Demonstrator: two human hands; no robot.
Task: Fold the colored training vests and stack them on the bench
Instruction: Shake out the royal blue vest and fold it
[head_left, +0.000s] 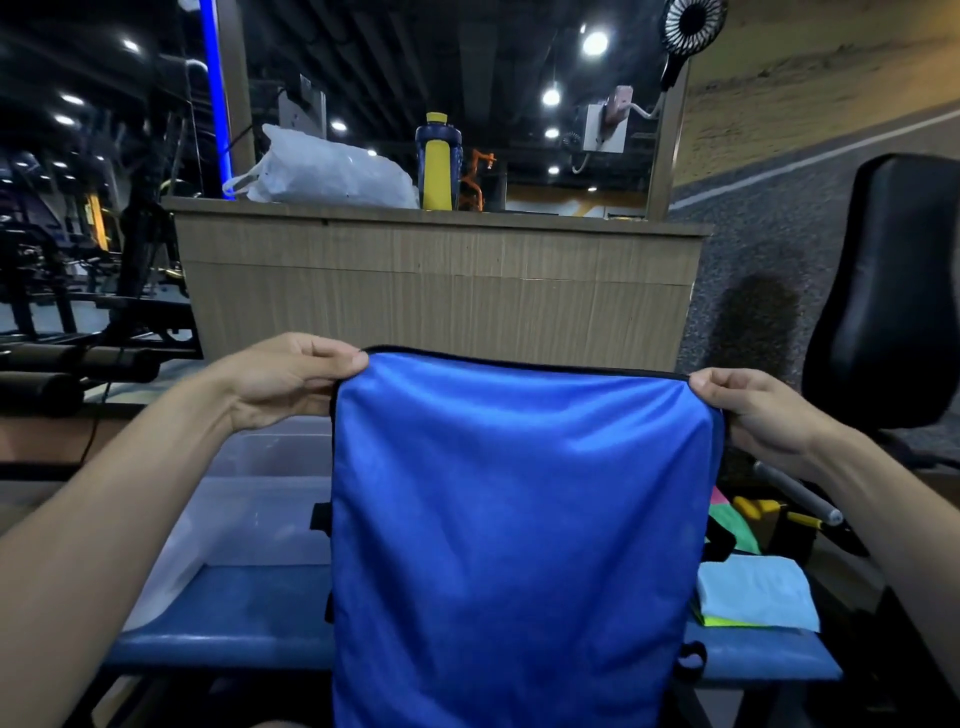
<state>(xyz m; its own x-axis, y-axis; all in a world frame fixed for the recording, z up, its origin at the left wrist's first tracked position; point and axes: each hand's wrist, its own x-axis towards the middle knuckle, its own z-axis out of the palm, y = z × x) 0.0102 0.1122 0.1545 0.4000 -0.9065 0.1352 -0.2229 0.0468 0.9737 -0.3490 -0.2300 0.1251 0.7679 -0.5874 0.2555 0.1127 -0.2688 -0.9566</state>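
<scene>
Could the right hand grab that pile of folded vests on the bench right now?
Probably not yet. The pile lies near the right hand, with nothing between them, but that hand and the left hand are pinching the blue vest's top corners. It must let go first.

clear bin (249, 499) left, folded stack (753, 592) right

Bench (249, 613): landmark. Vest (519, 519) held above it at centre, left hand (291, 382) at its left top corner, right hand (748, 410) at its right. Storage bin (260, 499) on bench, left. Folded vests (753, 592) stacked on bench, right. Counter (441, 280) behind bench; bottle (438, 161) and bag (327, 169) on it.
</scene>
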